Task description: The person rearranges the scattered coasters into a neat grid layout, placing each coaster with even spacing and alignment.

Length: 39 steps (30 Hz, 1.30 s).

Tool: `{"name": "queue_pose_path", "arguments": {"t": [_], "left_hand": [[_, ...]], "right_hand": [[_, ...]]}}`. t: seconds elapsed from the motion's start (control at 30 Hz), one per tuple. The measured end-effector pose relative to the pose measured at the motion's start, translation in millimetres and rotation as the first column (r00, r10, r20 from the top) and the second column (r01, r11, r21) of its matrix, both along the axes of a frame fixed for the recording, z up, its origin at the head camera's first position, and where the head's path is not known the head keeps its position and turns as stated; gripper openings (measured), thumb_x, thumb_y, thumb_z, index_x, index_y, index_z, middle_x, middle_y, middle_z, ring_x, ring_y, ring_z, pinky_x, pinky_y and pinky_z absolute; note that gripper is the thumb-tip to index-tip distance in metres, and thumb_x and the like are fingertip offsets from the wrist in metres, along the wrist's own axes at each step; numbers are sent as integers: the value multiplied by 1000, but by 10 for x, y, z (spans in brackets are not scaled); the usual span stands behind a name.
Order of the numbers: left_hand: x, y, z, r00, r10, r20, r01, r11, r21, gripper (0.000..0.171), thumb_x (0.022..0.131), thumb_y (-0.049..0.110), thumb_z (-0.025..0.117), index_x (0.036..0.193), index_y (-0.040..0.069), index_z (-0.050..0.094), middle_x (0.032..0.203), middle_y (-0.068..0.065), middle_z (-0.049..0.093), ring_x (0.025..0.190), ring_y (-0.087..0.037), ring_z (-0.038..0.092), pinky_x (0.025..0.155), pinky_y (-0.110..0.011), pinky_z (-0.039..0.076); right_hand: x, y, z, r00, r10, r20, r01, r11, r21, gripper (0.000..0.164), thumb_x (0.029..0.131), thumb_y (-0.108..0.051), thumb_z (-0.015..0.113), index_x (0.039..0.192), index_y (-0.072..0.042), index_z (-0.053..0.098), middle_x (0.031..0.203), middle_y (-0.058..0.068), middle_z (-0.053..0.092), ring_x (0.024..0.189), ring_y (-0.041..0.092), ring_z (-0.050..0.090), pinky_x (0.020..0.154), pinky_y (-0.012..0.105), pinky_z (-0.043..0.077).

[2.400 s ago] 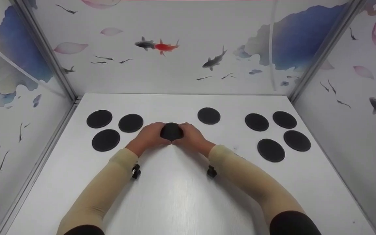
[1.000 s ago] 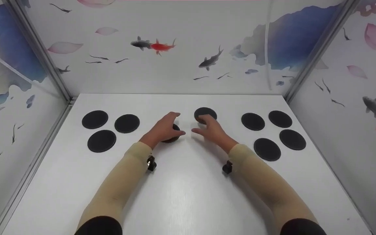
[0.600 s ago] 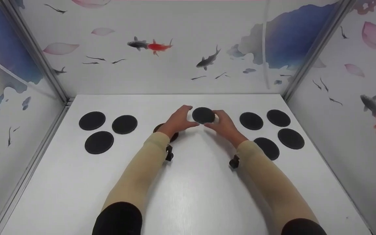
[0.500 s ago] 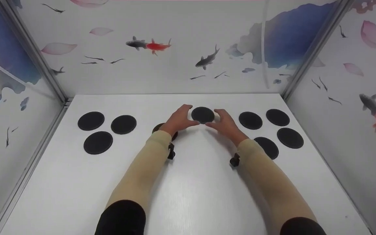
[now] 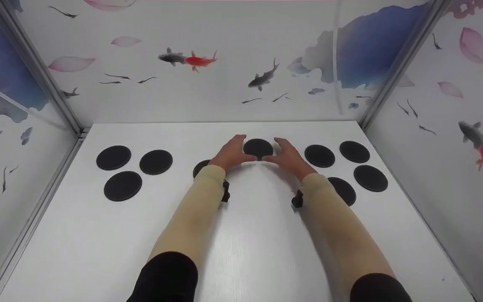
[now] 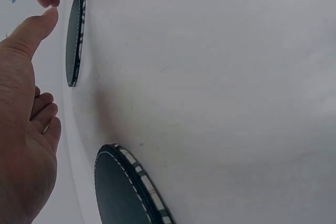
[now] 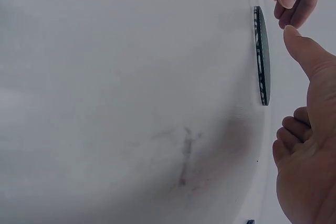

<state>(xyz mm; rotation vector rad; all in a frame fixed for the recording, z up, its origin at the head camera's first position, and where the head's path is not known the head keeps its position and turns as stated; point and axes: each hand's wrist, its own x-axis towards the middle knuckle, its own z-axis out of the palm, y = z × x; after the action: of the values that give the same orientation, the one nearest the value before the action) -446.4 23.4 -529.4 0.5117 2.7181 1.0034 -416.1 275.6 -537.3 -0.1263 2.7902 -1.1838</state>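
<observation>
White worktop (image 5: 241, 235) within printed walls (image 5: 224, 94): from left, three black discs (image 5: 113, 157), a fourth disc (image 5: 201, 167) partly hidden by the left hand (image 5: 229, 154), its fingers spread, then the central disc (image 5: 258, 147) flat between the hands, the right hand (image 5: 286, 157), likewise spread, and four more discs (image 5: 320, 155). Both hands appear clear of the central disc; sound technique would lower them evenly, meeting opposite edges together.
</observation>
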Motion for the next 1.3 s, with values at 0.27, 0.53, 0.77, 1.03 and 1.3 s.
{"name": "queue_pose_path", "arguments": {"t": [0.27, 0.53, 0.77, 1.03, 1.3], "left_hand": [[-31, 72, -33, 1000, -4, 26, 4, 1000, 11, 109, 93, 50, 90, 176, 13, 28, 181, -8, 29, 166, -28, 29, 133, -44, 28], [-34, 146, -66, 999, -2, 51, 3, 1000, -17, 110, 92, 43, 92, 176, 12, 28, 180, -8, 32, 165, -28, 32, 133, -44, 28], [-35, 178, -69, 1000, -18, 25, 18, 1000, -3, 110, 91, 40, 93, 175, 8, 29, 178, -12, 36, 163, -31, 35, 132, -45, 30], [-105, 201, -174, 1000, -25, 7, 25, 1000, 14, 102, 92, 34, 94, 171, 5, 36, 173, -14, 44, 161, -31, 40, 131, -45, 32], [-106, 192, -218, 999, -16, -40, 16, 1000, 10, 80, 96, 33, 88, 164, 10, 52, 162, -10, 58, 154, -30, 49, 129, -46, 36]], "right_hand": [[-33, 33, -4, 999, 33, 18, -33, 999, -9, 109, 93, -50, 89, 176, -12, 29, 181, 15, 26, 169, 36, 20, 135, 53, 19], [-36, 17, -2, 998, 55, 31, -55, 998, 15, 106, 94, -47, 89, 175, -12, 31, 181, 14, 28, 169, 36, 20, 135, 53, 18], [-18, -39, 6, 998, 58, 26, -59, 998, 15, 105, 94, -44, 90, 175, -10, 32, 180, 15, 30, 168, 35, 22, 135, 52, 20], [-37, -15, -58, 998, 53, 38, -52, 998, -18, 104, 95, -41, 90, 175, -10, 31, 180, 12, 31, 168, 33, 22, 135, 50, 18], [-35, -40, -144, 997, 73, -1, -73, 997, 2, 88, 101, -42, 84, 172, -16, 39, 174, 4, 44, 163, 25, 35, 133, 46, 27]]}}
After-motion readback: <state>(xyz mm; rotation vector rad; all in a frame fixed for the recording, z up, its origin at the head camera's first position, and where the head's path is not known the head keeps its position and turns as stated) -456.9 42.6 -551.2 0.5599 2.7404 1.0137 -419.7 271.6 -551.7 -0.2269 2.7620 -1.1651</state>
